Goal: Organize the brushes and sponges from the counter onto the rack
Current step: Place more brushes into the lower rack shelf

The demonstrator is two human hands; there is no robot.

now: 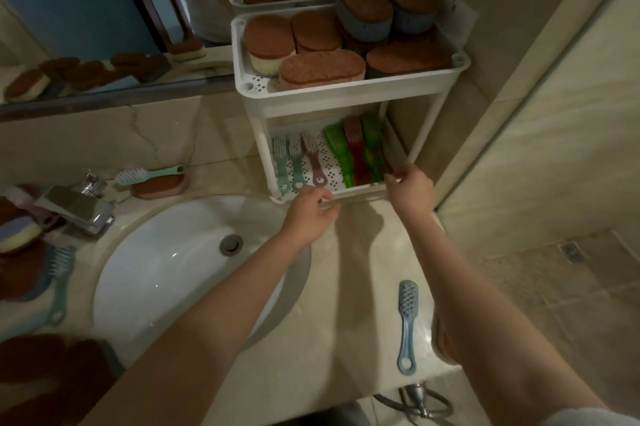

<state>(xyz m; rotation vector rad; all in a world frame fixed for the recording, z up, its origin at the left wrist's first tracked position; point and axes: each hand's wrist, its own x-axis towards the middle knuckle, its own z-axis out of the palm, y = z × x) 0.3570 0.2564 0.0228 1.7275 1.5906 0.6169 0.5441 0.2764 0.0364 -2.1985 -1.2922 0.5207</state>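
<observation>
Arms outstretched, left hand [308, 209] and right hand [410, 188] curled on rack [346, 94] rim

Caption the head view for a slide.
Left hand and right hand hold the lower front rim of the white rack; sponges above, brushes below, a blue brush on the counter.

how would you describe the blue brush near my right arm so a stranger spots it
Find the white sink; on the beige counter to its right, near the front edge, lies a light blue brush, bristles up, handle hole nearest the viewer. It is the only brush alone on bare counter; the others sit in the rack or against sponges.
</observation>
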